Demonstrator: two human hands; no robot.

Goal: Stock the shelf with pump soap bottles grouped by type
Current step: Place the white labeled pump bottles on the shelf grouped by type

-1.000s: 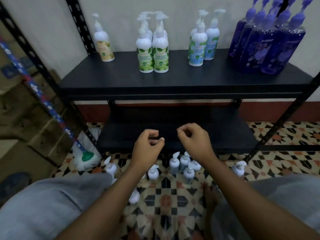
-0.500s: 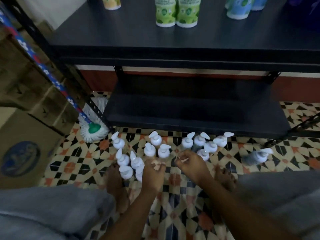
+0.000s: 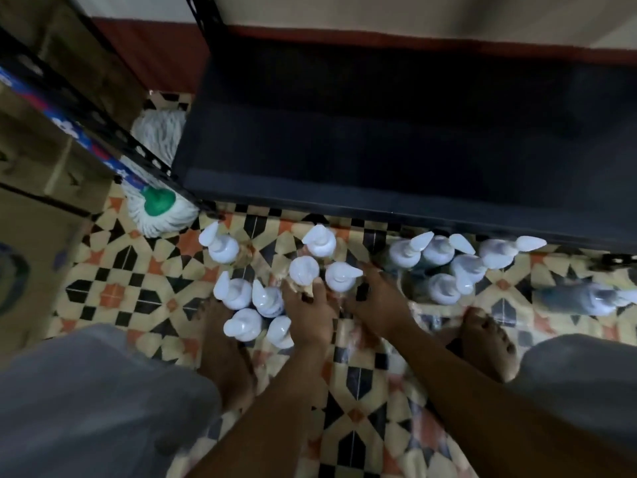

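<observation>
Several pump soap bottles with white pump heads stand on the patterned floor tiles in front of the black lower shelf [image 3: 379,150]. My left hand [image 3: 306,315] reaches down and grips one bottle [image 3: 303,270] in the left cluster. Beside it, my right hand [image 3: 377,301] curls round the neighbouring bottle [image 3: 341,277]. More bottles of the left cluster [image 3: 238,293] stand just left of my left hand. A second cluster [image 3: 444,267] stands to the right of my right hand. One bottle [image 3: 579,300] lies on its side at the far right.
A mop head with a green collar [image 3: 158,200] leans at the shelf's left front post [image 3: 144,153]. Cardboard boxes [image 3: 38,174] stand at the left. My bare feet [image 3: 224,357] [image 3: 486,343] rest on the tiles on either side of my arms.
My view has dropped from the upper shelf to the floor. Both hands have gone down from mid-air to the bottles and closed on two of them.
</observation>
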